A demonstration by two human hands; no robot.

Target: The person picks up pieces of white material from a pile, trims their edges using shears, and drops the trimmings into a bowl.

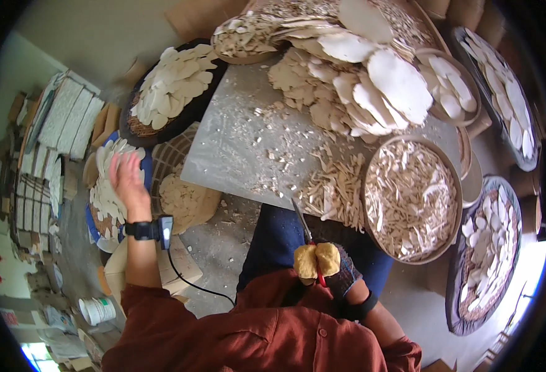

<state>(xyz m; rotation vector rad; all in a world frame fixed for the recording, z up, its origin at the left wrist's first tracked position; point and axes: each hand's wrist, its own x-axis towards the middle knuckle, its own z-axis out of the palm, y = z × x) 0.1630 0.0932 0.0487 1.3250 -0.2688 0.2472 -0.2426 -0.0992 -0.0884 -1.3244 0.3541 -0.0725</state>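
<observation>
My left hand [129,181] reaches out on the left, fingers stretched and slightly blurred, over a blue-edged round tray of pale flat slices [104,195]. Whether it touches them I cannot tell. Nothing shows in it. In front of my lap, my right hand [345,273], in a dark glove, is closed round scissors [302,221] with red handles wrapped in thick yellow padding. Their metal blades point up toward the near edge of the grey table [223,149]. Just beyond the tips lies a heap of pale cut strips [338,189]; the gloved fingers are partly hidden by the padding.
A round basket of strips [412,198] overhangs the table's near right. Large pale slices [397,87] are piled at the back. Trays of slices stand left [177,87] and right [490,254]. A woven basket [189,198] sits below the table's left edge. A cable [189,279] trails from my left wrist.
</observation>
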